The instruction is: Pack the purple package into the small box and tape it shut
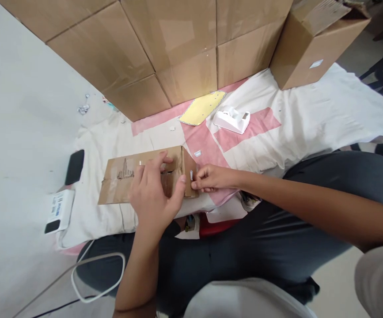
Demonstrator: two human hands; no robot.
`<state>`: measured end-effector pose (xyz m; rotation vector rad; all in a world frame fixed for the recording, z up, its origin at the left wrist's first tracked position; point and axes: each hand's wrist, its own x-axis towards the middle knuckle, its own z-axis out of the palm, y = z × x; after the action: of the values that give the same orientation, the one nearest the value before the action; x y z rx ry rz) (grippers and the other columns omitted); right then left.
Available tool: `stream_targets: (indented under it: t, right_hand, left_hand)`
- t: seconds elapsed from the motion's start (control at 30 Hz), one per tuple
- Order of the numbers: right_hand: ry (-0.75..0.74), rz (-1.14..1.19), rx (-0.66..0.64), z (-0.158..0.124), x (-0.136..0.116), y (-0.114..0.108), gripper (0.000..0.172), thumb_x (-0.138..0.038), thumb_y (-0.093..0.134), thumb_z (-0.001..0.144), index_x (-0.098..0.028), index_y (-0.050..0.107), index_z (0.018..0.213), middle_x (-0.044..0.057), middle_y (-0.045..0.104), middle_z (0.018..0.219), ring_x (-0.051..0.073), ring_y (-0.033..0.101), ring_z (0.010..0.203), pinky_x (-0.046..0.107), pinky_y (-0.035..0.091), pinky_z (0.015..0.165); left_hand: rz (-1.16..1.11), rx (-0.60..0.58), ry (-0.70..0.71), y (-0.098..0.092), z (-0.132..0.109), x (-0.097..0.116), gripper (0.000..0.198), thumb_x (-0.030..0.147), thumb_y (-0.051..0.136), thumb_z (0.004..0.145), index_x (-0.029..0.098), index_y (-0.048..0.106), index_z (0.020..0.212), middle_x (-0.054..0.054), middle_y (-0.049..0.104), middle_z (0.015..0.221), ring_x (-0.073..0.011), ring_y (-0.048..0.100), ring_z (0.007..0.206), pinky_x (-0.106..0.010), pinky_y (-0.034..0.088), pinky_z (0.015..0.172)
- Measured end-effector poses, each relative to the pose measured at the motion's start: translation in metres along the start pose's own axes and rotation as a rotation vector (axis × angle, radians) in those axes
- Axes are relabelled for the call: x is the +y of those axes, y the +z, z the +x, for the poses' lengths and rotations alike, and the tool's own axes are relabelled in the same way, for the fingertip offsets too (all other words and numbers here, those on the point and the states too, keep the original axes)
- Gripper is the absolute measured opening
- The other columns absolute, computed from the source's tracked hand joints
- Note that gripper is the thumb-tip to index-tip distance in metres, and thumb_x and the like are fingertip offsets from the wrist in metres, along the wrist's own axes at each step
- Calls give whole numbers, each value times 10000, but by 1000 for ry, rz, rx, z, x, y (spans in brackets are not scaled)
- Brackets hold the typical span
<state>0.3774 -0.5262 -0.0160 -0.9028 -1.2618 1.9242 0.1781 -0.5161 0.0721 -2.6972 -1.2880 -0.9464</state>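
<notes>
A small brown cardboard box (118,181) with clear tape and dark marks on its top lies on the cloth in front of me. My left hand (154,190) rests over the box's top with its fingers spread and the thumb by the right edge. At the box's right end, my right hand (207,179) has thumb and fingers pinched together. A small whitish strip (191,175) shows on that end, right beside the fingertips. Whatever the pinch holds, if anything, is hidden. Past the right hand, a small white label (197,153) lies on the cloth.
Large cardboard boxes (184,44) form a wall at the back, with an open-topped carton (310,53) at the right. A white tape dispenser (233,120) and a yellow sheet (201,109) lie before them. At left are a black phone-like object (74,167) and a white device (60,207).
</notes>
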Motion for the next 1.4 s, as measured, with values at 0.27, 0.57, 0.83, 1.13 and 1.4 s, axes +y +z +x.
stream_targets:
  t: [0.27,0.57,0.83,1.13,1.4]
  right_hand:
    - [68,5,-47,0,-5,-5,551,-657,812,748,-129,660,704,-31,592,576,44,441,470,164,306,426]
    - [109,62,-82,3,-4,-6,636,-756,697,806,-123,690,743,31,677,627,54,495,455,149,288,379]
    - [151,155,37,5,-6,-5,669,-777,700,794,-115,660,706,26,647,562,55,515,410,133,266,330]
    - [221,174,142,14,-11,-4,721,-794,526,901,-128,614,639,22,603,488,57,479,347,139,244,295]
    - [170,178,139,10,-2,-3,615,-695,597,935,-136,619,680,7,609,511,58,480,369,148,231,317]
  left_hand:
    - [-1,0,10,1,0,0,497,343,668,901,206,554,1365,-77,749,1184,-280,644,979,-421,475,907]
    - [3,7,43,1,0,-3,448,346,650,914,220,578,1337,-87,742,1186,-278,650,970,-425,476,914]
    - [-10,-5,80,0,2,-4,343,323,625,929,216,629,1255,-101,734,1180,-286,662,990,-435,467,939]
    - [21,4,99,0,3,-6,322,345,602,947,224,654,1241,-104,728,1157,-298,640,1040,-435,470,922]
    - [35,2,112,1,3,-6,314,343,617,939,248,654,1236,-89,733,1170,-306,639,1008,-439,473,890]
